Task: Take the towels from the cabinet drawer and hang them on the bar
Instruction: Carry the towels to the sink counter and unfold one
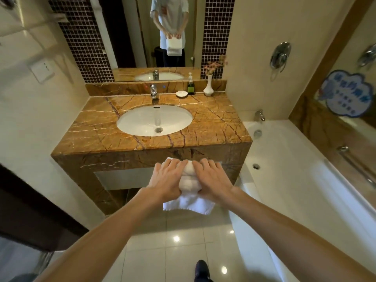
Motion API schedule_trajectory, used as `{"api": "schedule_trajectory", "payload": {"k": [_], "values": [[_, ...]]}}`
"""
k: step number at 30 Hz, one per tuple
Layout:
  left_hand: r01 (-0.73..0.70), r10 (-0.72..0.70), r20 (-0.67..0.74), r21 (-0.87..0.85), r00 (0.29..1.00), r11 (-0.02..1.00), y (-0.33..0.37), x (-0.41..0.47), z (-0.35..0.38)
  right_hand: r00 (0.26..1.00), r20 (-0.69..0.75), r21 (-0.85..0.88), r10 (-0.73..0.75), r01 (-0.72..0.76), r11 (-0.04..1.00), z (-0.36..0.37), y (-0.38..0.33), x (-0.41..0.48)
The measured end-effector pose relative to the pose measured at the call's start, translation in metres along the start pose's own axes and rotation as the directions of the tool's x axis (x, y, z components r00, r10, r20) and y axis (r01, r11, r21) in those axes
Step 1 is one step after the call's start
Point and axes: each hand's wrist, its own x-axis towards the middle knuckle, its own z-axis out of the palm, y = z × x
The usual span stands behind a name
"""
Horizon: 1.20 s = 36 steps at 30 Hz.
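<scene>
Bathroom with brown marble bench (97,137), white sink (132,127) set into top, tub (295,180) to right, glossy tile floor (162,241) below.

Located at bench front, just under marble lip: 1 white towel (189,202), folded, draped, lower end hanging free toward floor. Confirmed in mirror (126,37): same towel hanging below both hands, in what looks like 2 layers.

Left grip (166,178) and right grip (213,178) both clasping towel at upper fold, close together, fingers spread over top, thumbs tucked against near side. Cloth bunched into soft roll between the 2.

Bar not sighted; presumably hidden beneath towel and grips. Unable to confirm. Drawer not identified either.

Judged step: seating towel over bar, near completion for this piece.

Recommendations:
- Slide both grips outward along top fold to flatten the bunched roll.
- Check hang on both sides of bar before release; uneven lengths likely to slip on smooth metal.
- Square lower hem level with floor lines; near right corner appears lower.
- Release 1 grip first, hold with the other, watch for creep.
- Keep towel clear of tub rim.
</scene>
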Motion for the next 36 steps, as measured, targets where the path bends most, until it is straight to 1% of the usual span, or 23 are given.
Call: {"api": "schedule_trajectory", "payload": {"k": [9, 14, 17, 25, 30, 36], "values": [[-0.038, 0.038, 0.001, 0.047, 0.999, 0.998, -0.002, 0.146, -0.013, 0.997, -0.071, 0.025, 0.027, -0.025, 0.999, -0.011, 0.103, 0.092], [-0.042, 0.044, -0.016, 0.091, 0.999, 0.995, -0.015, 0.202, -0.019, 0.997, -0.072, 0.008, 0.019, -0.018, 1.000, -0.012, 0.138, 0.140], [-0.032, 0.033, -0.010, 0.083, 0.999, 0.996, -0.026, 0.234, -0.021, 0.996, -0.086, 0.016, 0.013, -0.012, 1.000, -0.013, 0.152, 0.168], [-0.033, 0.033, 0.005, 0.043, 0.999, 0.999, -0.059, 0.325, -0.008, 0.998, -0.056, -0.001, 0.006, -0.006, 1.000, -0.003, 0.198, 0.253], [-0.069, 0.069, -0.006, 0.032, 0.998, 0.997, -0.087, 0.400, -0.008, 0.998, -0.051, -0.005, 0.036, -0.037, 0.999, -0.004, 0.230, 0.319], [-0.125, 0.125, -0.022, 0.013, 0.992, 0.992, -0.117, 0.484, -0.001, 0.998, -0.011, -0.041, 0.069, -0.070, 0.997, -0.005, 0.273, 0.391]]}}
